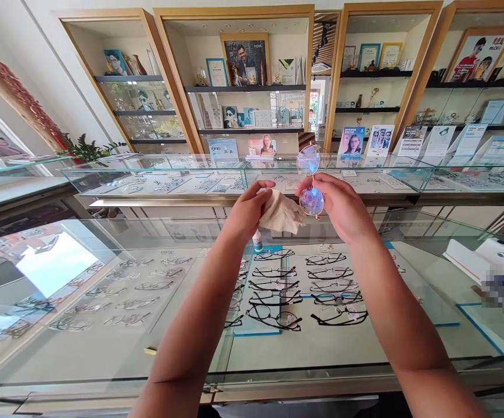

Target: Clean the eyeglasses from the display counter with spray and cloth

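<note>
My left hand (248,210) pinches a cream cleaning cloth (281,213), which hangs loosely toward the right. Close beside it, my right hand (338,203) grips a pair of round, thin-rimmed eyeglasses (311,201) near the bridge. The glasses are turned on end, one lens above the fingers and one below, and the lenses show blue-purple reflections. A small gap separates the cloth from the lower lens. Both hands are raised over a glass display counter (295,371). Below the cloth is a small white bottle with a blue label (258,241).
Inside the counter, rows of eyeglasses (273,284) lie on pale trays. A white box-like object (482,261) is at the right. Across the back runs another glass showcase (169,180), with wood-framed shelves (234,11) behind it and a green plant (89,148) at left.
</note>
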The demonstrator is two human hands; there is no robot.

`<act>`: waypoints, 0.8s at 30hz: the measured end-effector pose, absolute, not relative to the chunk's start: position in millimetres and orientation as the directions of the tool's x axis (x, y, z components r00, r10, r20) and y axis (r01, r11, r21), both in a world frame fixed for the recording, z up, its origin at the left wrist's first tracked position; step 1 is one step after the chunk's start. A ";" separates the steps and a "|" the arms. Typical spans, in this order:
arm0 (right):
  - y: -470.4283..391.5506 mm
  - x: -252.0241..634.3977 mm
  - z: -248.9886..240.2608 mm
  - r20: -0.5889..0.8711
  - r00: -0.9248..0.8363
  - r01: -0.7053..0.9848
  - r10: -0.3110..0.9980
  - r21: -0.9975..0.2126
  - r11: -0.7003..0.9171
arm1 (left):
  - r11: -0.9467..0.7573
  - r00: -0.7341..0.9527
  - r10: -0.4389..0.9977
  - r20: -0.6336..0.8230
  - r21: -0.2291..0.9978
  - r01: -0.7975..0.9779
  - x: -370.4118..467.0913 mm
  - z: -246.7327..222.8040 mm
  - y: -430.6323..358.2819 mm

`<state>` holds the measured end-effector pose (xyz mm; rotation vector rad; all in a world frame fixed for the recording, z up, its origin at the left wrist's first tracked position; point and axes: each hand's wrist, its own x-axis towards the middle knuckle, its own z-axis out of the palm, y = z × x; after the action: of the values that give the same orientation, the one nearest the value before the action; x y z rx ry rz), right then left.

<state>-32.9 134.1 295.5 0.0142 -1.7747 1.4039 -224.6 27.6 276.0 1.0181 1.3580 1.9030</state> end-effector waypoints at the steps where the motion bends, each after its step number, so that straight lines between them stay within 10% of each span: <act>1: 133.3 -32.5 295.7 0.613 -0.640 -0.487 0.463 -0.790 0.373 | -0.352 -0.556 0.795 0.243 0.931 -0.098 -223.8 276.5 28.3; 24: 140.6 -44.3 285.5 0.575 -0.619 -0.497 0.535 -0.814 0.301 | -0.435 -0.374 0.872 0.317 0.852 -0.291 -201.1 275.4 30.5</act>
<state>-44.3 140.6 285.5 -0.0349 -1.6871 1.4704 -201.1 30.5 275.4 1.0202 0.9195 1.8960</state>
